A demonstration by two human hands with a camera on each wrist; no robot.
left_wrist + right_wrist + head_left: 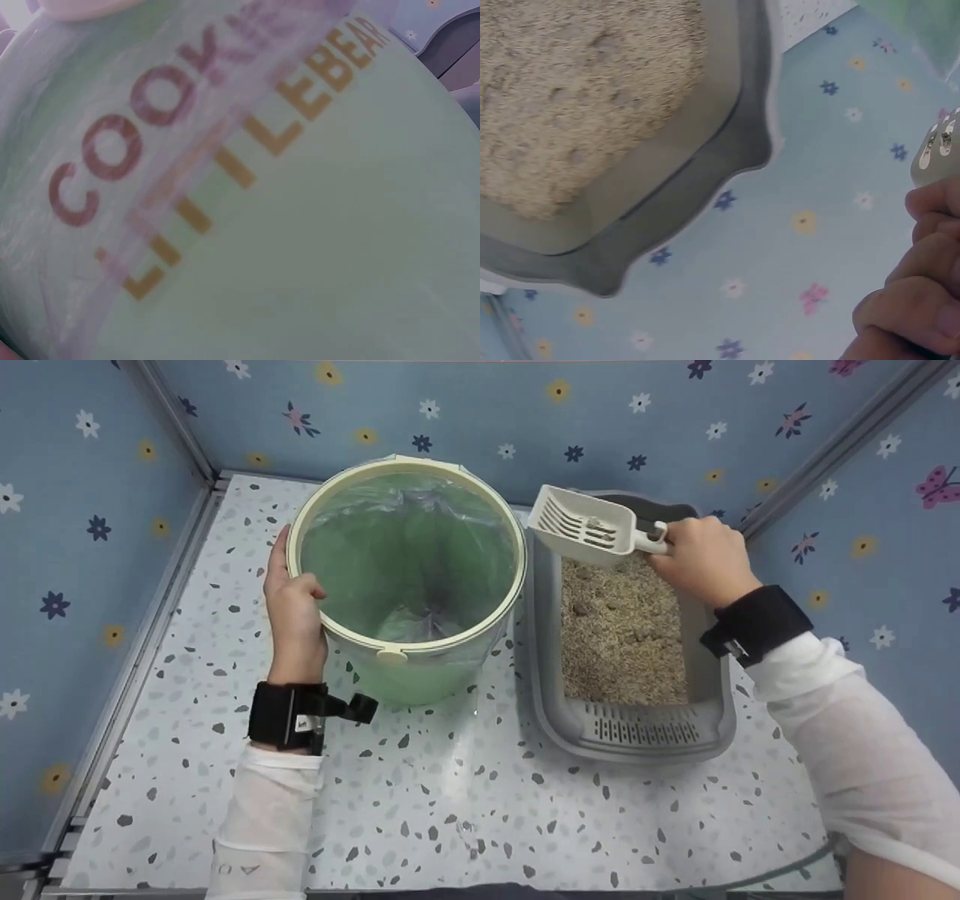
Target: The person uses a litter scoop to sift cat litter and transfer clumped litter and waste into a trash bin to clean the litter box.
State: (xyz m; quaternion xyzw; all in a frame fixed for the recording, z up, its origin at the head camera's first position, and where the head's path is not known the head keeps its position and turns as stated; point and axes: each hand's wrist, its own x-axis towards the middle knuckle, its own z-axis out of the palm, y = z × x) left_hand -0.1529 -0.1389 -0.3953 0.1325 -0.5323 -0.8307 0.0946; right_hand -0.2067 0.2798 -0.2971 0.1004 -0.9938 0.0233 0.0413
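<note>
My right hand [709, 559] grips the handle of a pale litter scoop [585, 526], raised over the far left part of the grey litter box [559, 720]. A few small bits lie on the scoop's slots; in the right wrist view the curled fingers [915, 300] show beside the slotted blade [937, 150]. Tan litter [622, 637] with darker clumps fills the box. My left hand [292, 607] holds the green trash bin [420, 682] at its left side, thumb at the cream rim. A clear bag lines the bin. Lettering on its wall [300, 240] fills the left wrist view.
The speckled white tabletop [420, 810] extends in front of the bin and box. Blue flowered panels [480, 420] stand behind and at both sides, with metal frame posts [169, 420] at the corners. The bin stands left of the box, close to it.
</note>
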